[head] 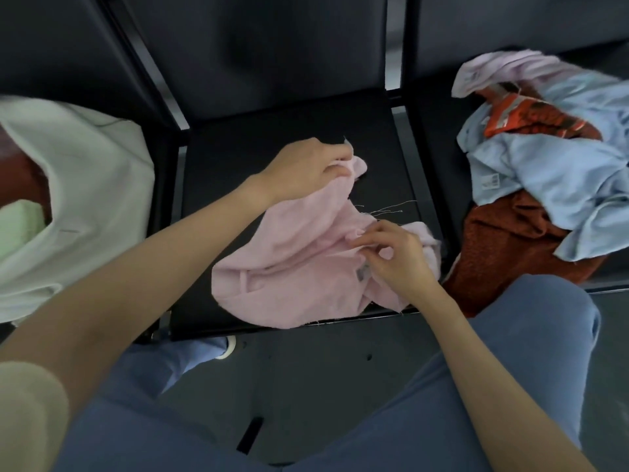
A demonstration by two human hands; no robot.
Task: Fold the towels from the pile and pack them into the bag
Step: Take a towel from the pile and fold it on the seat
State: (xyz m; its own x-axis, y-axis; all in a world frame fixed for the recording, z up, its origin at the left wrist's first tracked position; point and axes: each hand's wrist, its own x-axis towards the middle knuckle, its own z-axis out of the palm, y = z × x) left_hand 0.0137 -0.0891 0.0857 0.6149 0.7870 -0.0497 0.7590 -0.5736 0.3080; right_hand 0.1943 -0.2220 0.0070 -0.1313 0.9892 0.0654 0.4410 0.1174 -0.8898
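On the black middle seat (238, 144) of a chair row over dark floor (306, 376), both hands are gripping the crumpled pink towel (289, 267), left hand (306, 168) far edge, right hand (394, 257) near fold, bag (85, 172) lying left, pile (544, 165) right.

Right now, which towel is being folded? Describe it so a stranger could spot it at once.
Find the middle black seat, between the white bag on the left and the pile on the right. The pink towel lies crumpled on it, gripped by the left hand and right hand. The only pink one off the pile.
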